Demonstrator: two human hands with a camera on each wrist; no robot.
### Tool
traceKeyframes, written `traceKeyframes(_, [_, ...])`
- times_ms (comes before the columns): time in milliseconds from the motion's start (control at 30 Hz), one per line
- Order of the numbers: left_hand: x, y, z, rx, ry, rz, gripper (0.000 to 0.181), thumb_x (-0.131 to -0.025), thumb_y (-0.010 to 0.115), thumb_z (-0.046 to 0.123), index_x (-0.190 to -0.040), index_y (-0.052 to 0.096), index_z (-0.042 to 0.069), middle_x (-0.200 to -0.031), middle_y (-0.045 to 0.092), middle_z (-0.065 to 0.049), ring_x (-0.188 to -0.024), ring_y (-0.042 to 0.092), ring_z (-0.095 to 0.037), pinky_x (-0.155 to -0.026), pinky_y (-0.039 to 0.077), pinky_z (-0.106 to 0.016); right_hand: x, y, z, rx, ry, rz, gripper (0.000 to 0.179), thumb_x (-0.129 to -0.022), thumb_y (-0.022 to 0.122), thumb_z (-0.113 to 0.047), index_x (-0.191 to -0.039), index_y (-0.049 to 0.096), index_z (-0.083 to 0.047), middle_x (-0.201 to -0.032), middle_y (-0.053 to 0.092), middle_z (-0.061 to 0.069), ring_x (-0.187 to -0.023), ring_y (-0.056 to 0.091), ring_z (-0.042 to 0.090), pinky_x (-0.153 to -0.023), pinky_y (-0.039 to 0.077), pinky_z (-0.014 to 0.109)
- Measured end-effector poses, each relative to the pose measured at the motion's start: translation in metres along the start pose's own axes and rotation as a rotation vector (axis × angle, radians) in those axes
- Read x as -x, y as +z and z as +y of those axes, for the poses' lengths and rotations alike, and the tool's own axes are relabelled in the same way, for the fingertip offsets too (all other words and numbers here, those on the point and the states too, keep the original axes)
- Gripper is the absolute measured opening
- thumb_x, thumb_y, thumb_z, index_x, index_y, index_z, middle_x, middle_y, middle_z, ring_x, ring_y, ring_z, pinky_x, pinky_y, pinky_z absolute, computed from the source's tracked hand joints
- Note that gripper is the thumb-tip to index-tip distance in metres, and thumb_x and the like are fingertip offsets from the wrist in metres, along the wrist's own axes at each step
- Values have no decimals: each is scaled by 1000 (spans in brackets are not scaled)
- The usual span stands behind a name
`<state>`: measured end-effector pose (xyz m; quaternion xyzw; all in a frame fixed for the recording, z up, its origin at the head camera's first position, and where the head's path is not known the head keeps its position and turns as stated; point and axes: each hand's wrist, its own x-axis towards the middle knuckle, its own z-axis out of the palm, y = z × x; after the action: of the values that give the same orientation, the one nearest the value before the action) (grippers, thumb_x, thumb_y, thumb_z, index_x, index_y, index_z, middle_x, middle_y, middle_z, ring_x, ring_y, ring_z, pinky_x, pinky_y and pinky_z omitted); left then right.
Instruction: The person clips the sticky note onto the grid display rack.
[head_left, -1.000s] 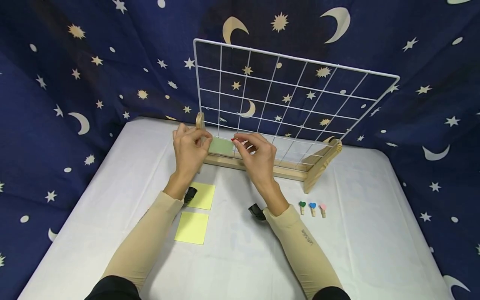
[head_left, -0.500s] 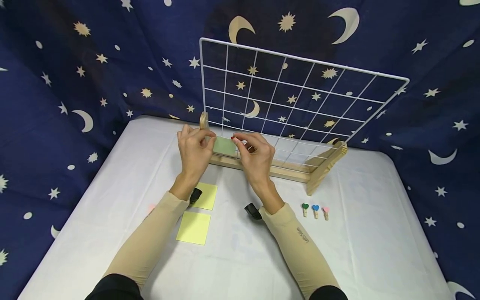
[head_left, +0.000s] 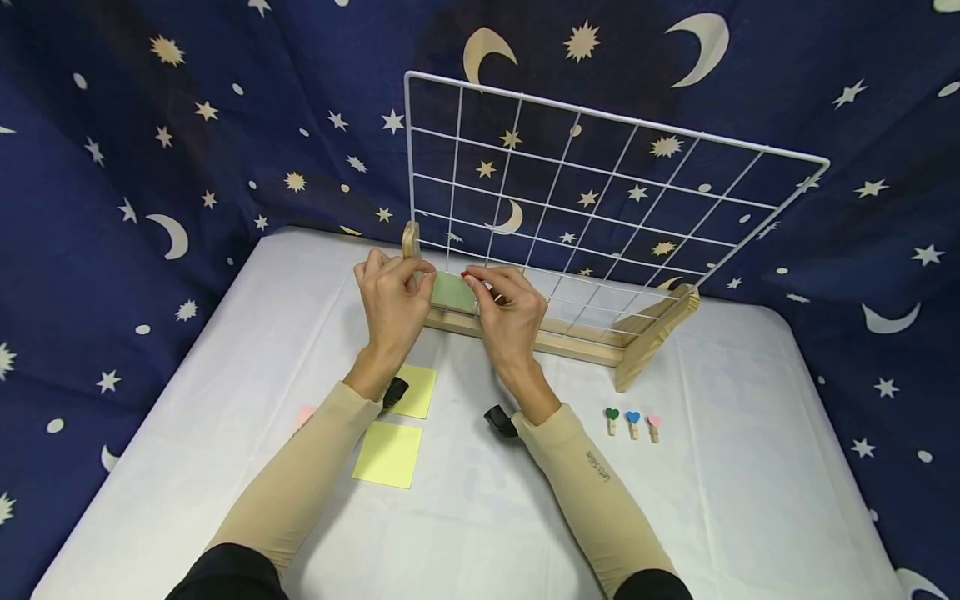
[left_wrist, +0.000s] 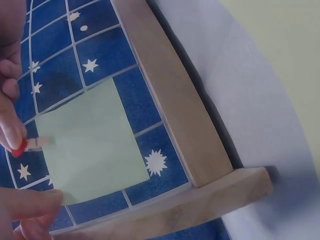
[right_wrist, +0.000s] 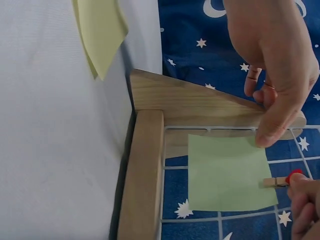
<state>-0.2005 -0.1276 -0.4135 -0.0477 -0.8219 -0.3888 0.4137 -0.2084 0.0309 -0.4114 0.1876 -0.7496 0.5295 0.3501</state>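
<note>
Green note [right_wrist: 225, 172]: smooth, matt paper; the yellow notes [head_left: 388, 455], likewise matt paper. Clip [right_wrist: 270, 182]: plain wood. Grid [head_left: 580, 109]: wire, apparently metal, with smooth white coating. Stand [right_wrist: 144, 175]: pale wood, grain visible. Counter [head_left: 750, 433]: covered in matt white cloth, lightly creased. Backdrop [head_left: 247, 142]: printed cloth, softly folded. Sleeves [head_left: 296, 475]: smooth, matt fabric.

There are four clothespins [head_left: 633, 421], one green note [head_left: 454, 292], two yellow notes [head_left: 387, 455], one wire grid [head_left: 613, 173].

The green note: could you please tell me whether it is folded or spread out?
Spread out: both wrist views show the green note as an unfolded square sheet, with the left hand at one corner.
</note>
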Motion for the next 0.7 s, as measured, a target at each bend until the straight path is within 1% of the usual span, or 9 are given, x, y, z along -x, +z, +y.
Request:
traceKeyframes(133, [0,1,0,-12,-7,3,4,-85,84,2,-83,82,4,-56,55,-6,-75,49,-31,-87,33,-52,1,3,2,16,8,1,7,-88,85,-9,-96,86,-9,-86,78,4,-64,66,15,-61,46,13])
traceKeyframes(367, [-2,1,1,-4,-2,7,4,-84,85,2,-84,82,4,-56,55,-7,-76,50,-31,-86,34,-52,0,5,4,40,-2,9,8,-88,86,-12,-96,86,-10,-84,77,3,-64,66,15,-61,46,14])
traceKeyframes(500, [-1,1,1,-8,-5,2,5,-84,86,2,-84,82,4,-56,55,-6,-76,49,-31,-86,34,-51,0,4,4,63,-16,-17,12,-89,85,-12,-100,85,-8,-86,77,5,-66,68,17,-61,48,16])
traceKeyframes(700, [0,0,0,-8,-10,-4,5,-84,86,2,-84,82,4,-57,56,-6,-75,49,-31,-87,34,-51,2,2,2,125,-37,-74,17,-91,83,-12,-107,84,-7,-90,77,6,-69,68,16,-61,54,24])
